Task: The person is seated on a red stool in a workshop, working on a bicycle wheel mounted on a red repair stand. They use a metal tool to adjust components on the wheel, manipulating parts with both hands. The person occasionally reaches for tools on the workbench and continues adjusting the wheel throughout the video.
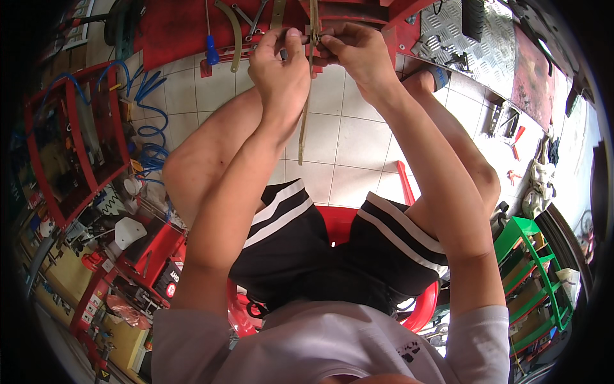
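The left grip (279,73) and the right grip (363,59) pinch a thin tan strip (303,137) from both sides; the bits at the fingertips (293,32) are too small to tell. The strip runs between the legs (214,131), over the floor (359,131). A blue screwdriver (211,52) lies by the red counter (169,38).

I see a strip (305,115) between both hands' fingers (293,42), wrenches (257,18) and a screwdriver (212,51) left of them, hose (152,155) farther left, tiles (340,130) beneath.

The long strip (302,141) looks like matt metal, the screwdriver handle (212,51) smooth plastic, the shorts (288,265) matt cloth.
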Available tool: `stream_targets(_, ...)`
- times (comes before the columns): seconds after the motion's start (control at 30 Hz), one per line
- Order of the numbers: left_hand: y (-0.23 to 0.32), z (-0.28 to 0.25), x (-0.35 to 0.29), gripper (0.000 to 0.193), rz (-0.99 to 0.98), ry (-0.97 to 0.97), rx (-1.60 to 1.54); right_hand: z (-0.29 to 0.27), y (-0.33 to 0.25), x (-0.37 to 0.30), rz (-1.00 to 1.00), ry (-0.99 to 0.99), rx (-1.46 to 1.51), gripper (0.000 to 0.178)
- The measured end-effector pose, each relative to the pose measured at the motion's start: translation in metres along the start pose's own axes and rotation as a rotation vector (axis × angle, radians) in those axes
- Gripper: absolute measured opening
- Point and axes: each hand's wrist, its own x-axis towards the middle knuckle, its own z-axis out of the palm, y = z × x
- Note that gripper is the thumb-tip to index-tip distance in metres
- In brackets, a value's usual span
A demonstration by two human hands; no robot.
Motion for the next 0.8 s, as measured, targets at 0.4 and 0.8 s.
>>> stream_targets(0.4, -0.0006, 0.0017, 0.0021, 0.020, 0.015, -0.002, 0.012, 0.0004, -0.0002, -0.0040, -0.189, 0.089, -0.280, 0.011)
stream_targets(0.8, -0.0039, 0.0020, 0.0029, 0.022, 0.023, -0.016, 0.063, 0.0024, -0.0020, -0.0074, -0.176, 0.098, -0.306, 0.009)
